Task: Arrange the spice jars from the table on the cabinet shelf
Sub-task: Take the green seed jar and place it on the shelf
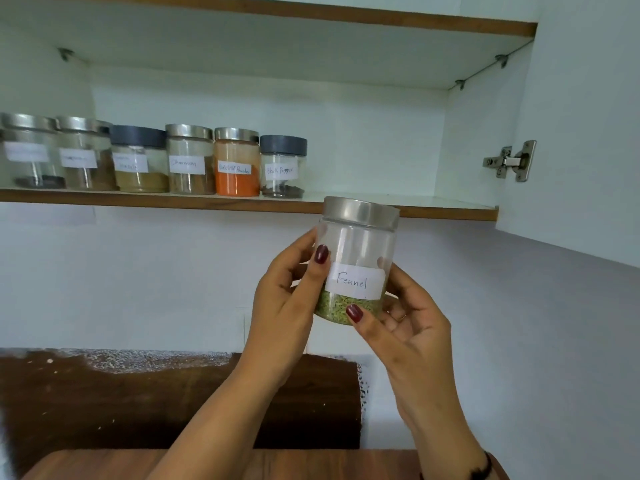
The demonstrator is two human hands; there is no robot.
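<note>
A clear jar labelled "Fennel" (356,237), steel lid on top and green seeds at its bottom, is held upright in front of the wall, just below the cabinet shelf (446,212). My left hand (287,299) grips its left side with the thumb on the front. My right hand (405,327) cups its right side and base, thumb on the seeds. Several labelled spice jars stand in a row on the shelf's left half, ending with red chilli powder (237,162) and black pepper (283,167).
The right half of the shelf, right of the black pepper jar, is bare white board. A door hinge (512,161) sits on the cabinet's right wall. An upper shelf (346,15) runs overhead. A wooden table edge (277,464) lies below.
</note>
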